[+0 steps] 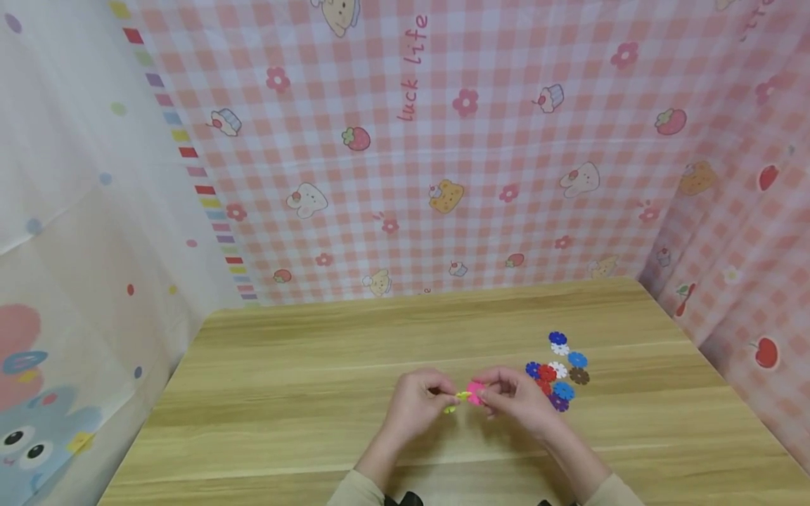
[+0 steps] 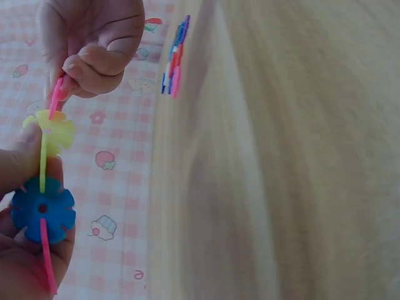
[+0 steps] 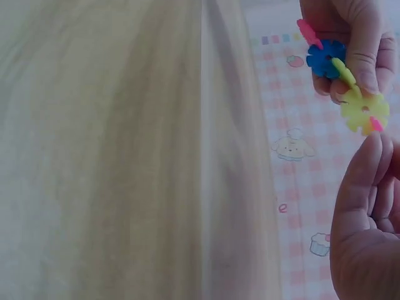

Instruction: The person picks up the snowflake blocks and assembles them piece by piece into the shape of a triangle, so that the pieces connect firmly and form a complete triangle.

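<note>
A short chain of slotted plastic snowflake discs stretches between my two hands above the table. My left hand (image 1: 413,402) pinches its middle, thumb against an edge-on yellow disc (image 2: 43,164), fingers behind the blue disc (image 2: 56,215). Another pink disc (image 2: 48,262) hangs from that blue one. Beyond my left thumb, a second yellow disc (image 3: 353,115) faces the right wrist camera. My right hand (image 1: 522,402) pinches the pink disc (image 1: 475,392) whose rim meets this yellow disc's slot; fingertips partly cover it. How deep the slots are pushed together cannot be told.
Loose discs lie in a group right of my right hand, among them a brown disc (image 1: 579,376), a white disc (image 1: 560,348) and a light blue disc (image 1: 564,391). The wooden table (image 1: 304,393) meets a checked cloth (image 1: 392,176) at the back.
</note>
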